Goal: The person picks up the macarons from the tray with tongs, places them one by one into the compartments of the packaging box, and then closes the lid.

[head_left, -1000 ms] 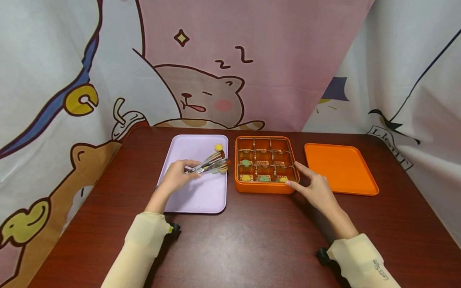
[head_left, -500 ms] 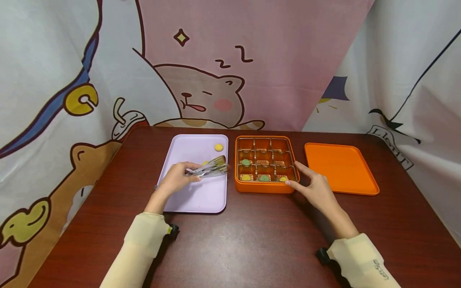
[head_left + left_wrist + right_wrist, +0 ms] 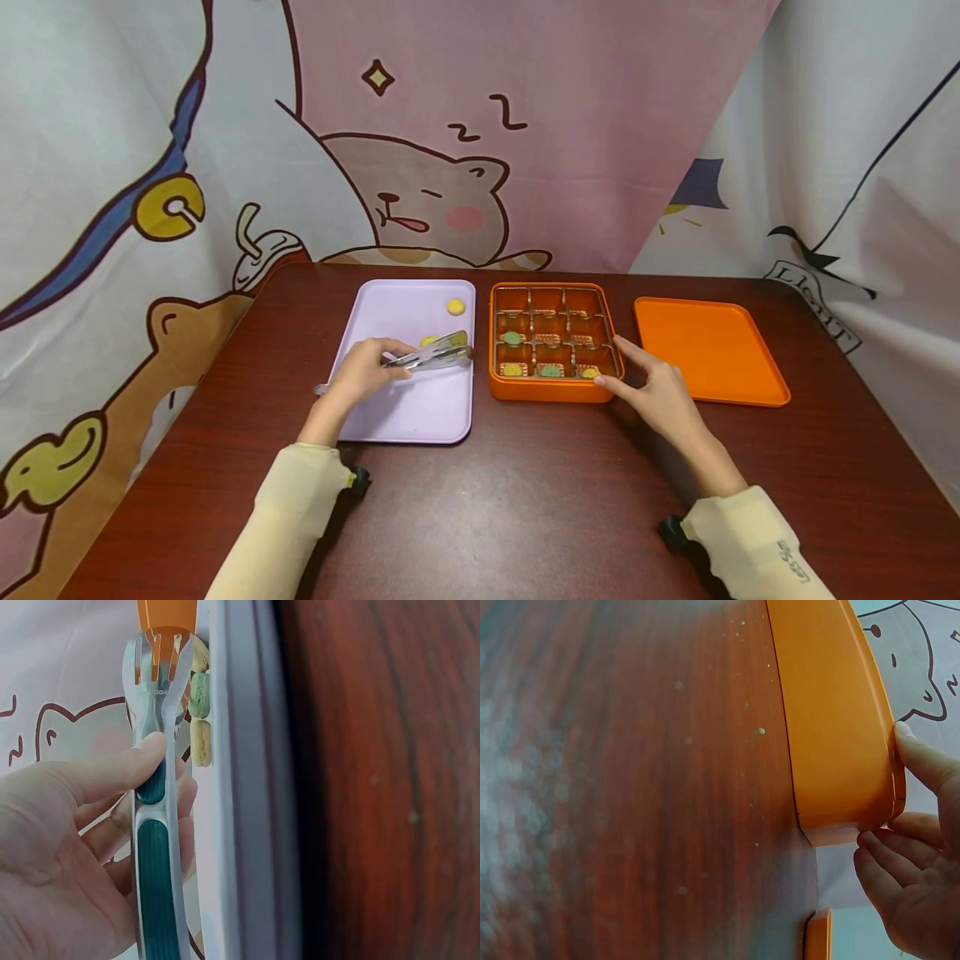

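Your left hand (image 3: 363,368) grips the serving tongs (image 3: 437,357) over the lilac tray (image 3: 408,421); lower them squarely around one of the macarons (image 3: 455,307) toward its right edge, squeezing lightly against crumbling. Let your right hand (image 3: 662,396), pinching the orange box (image 3: 551,392) at its near-right corner, brace it.

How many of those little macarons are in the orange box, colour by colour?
Yellow macarons: 2
Green macarons: 2
Total visible in the orange box: 4
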Tool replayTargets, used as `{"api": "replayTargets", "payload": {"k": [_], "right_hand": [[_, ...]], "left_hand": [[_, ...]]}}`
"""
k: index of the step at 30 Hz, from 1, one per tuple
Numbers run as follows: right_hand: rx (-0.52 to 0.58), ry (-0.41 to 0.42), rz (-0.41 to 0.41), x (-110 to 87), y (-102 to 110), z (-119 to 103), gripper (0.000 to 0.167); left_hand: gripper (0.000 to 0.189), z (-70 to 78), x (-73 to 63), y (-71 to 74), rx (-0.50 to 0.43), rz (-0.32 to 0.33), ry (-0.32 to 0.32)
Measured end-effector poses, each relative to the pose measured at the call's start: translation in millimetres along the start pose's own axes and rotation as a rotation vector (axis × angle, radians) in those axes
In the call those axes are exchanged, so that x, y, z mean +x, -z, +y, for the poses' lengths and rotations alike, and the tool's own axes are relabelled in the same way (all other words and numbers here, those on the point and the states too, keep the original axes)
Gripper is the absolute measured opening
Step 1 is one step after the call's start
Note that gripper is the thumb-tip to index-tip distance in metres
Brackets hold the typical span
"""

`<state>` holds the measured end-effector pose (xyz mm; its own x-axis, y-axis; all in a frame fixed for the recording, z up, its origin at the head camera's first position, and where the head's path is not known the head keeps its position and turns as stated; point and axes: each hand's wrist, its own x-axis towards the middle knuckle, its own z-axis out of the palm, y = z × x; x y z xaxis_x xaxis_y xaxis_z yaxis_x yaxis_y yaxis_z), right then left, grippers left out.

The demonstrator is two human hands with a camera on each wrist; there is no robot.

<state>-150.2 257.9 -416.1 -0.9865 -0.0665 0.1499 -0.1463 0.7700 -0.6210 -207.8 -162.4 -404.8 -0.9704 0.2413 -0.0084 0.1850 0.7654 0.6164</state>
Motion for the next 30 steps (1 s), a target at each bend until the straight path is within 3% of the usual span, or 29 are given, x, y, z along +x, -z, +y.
{"api": "replayTargets", "payload": {"k": [13, 30], "right_hand": [[-0.019, 0.015, 0.019, 0.5, -1.5, 0.5, 0.073], [-0.015, -0.004, 0.005, -0.1, 0.1, -1.0, 0.075]], "left_hand": [[0.027, -2.3, -2.3, 2.4, -0.009, 0.011, 0.006], [0.025, -0.7, -1.0, 7.4, -0.054, 0.009, 0.059]]}}
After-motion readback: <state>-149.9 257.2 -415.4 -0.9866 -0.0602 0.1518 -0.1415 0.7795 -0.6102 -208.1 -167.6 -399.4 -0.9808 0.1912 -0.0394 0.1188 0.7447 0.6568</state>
